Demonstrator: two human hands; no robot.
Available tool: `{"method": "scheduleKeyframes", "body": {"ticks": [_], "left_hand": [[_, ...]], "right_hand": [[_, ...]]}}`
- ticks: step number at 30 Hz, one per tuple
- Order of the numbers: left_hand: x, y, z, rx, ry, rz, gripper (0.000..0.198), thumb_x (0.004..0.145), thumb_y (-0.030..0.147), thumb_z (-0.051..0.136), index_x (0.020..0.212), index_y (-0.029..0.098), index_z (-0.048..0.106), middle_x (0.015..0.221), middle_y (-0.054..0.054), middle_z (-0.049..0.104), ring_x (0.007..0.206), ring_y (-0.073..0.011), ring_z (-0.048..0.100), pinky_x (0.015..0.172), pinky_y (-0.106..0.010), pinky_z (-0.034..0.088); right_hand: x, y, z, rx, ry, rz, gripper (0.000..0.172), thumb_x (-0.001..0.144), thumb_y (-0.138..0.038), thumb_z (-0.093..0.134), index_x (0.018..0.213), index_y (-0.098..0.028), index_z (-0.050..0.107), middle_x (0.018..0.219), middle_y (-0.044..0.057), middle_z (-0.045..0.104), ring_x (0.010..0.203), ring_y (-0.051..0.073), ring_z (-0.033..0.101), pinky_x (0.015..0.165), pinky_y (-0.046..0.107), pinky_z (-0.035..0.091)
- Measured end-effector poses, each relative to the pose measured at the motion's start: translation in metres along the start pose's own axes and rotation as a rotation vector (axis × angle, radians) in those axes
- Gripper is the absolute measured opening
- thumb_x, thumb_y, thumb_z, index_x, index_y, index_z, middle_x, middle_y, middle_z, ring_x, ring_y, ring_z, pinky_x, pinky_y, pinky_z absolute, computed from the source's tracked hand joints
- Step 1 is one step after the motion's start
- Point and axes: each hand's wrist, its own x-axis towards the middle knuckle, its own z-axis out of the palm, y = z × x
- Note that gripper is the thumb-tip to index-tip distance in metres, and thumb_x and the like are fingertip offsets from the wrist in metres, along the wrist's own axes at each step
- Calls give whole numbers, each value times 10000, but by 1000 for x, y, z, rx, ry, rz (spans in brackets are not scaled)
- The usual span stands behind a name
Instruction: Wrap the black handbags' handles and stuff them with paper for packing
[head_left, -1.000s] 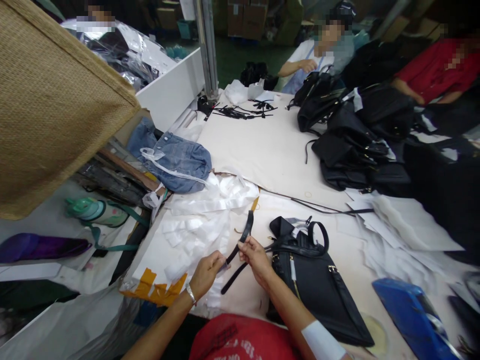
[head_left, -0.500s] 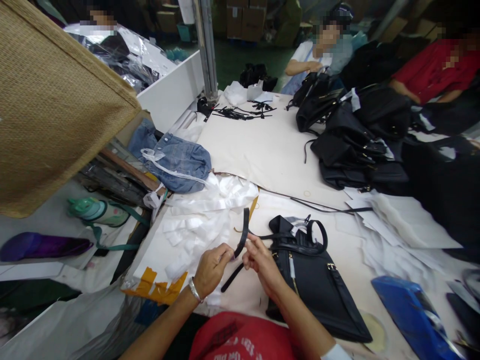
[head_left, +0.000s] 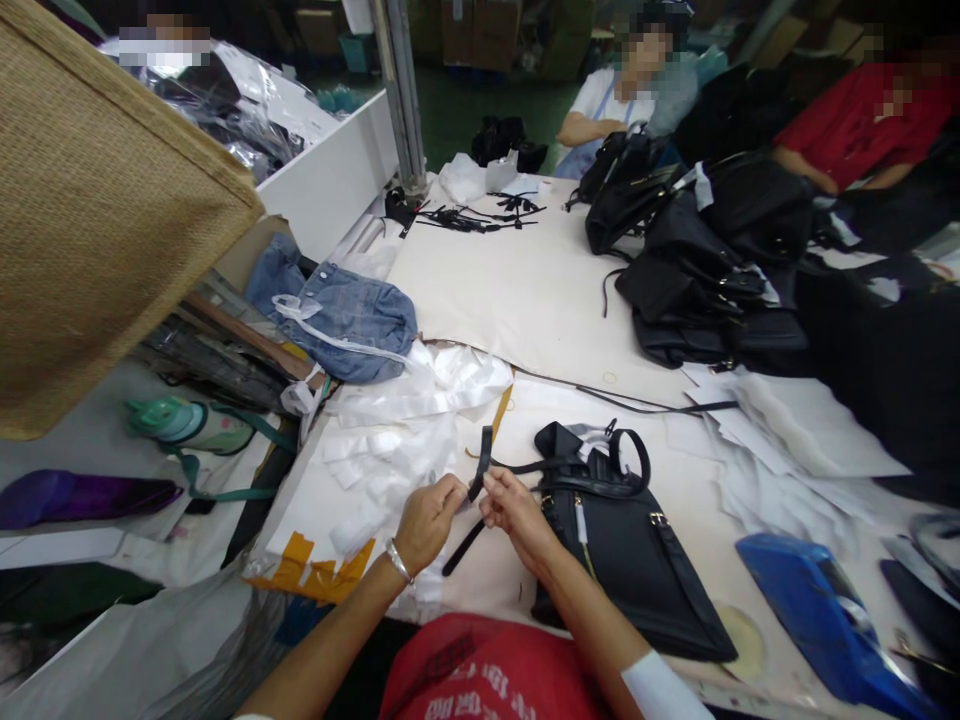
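A black strap [head_left: 481, 462] rises between my two hands just above the table's near edge. My left hand [head_left: 426, 520] pinches it from the left, fingers closed, a bracelet on the wrist. My right hand [head_left: 514, 512] pinches the same strap from the right. The strap runs down and left under my hands, and a thin part leads right to a black handbag [head_left: 637, 560] lying flat beside my right forearm. White paper strips [head_left: 390, 465] lie just left of my left hand.
A blue tape dispenser [head_left: 817, 610] sits at the near right. Black bags [head_left: 705, 270] are piled at the far right, with two people seated behind them. A denim pouch [head_left: 337, 315], a green bottle [head_left: 187, 425] and a woven panel [head_left: 97, 200] are on the left.
Both hands have drawn closer together on the strap. Its free upper end stands shorter and more upright than a second ago.
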Motion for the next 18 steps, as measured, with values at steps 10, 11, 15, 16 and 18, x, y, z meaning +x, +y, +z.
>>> {"method": "scheduleKeyframes", "body": {"ticks": [10,11,15,16,18], "left_hand": [[28,-16,28,182,-64,16,341,941,368,258,780,217,519,678,18,602,648,-135,563,616,-238,353],[35,-20,34,204,-71,-3,345,946,363,238,811,218,521,699,11,619,667,-139,577,625,-242,361],[73,-38,60,278,-78,-65,323,951,339,227,945,198,518,759,-50,645,716,-183,604,637,-279,382],[82,-42,67,285,-83,-67,306,947,334,253,965,184,519,770,-69,646,730,-197,608,641,-290,387],[95,-47,80,298,-101,-60,270,938,312,310,981,157,526,794,-102,645,761,-219,616,663,-312,401]], "right_hand": [[26,17,-23,-129,115,-45,302,699,-428,671,786,-187,510,550,-61,497,464,68,423,433,180,322],[31,17,-27,-157,174,-69,312,696,-432,665,823,-183,527,577,-52,516,481,76,445,441,185,344],[42,30,-38,-269,432,-121,405,731,-446,587,1029,-185,505,773,2,598,552,109,526,479,225,423],[40,37,-39,-340,421,-91,377,757,-447,548,1024,-184,506,790,9,604,548,114,531,481,234,428],[32,53,-39,-586,279,-13,286,815,-413,466,972,-182,530,769,13,612,550,129,547,506,251,433]]}}
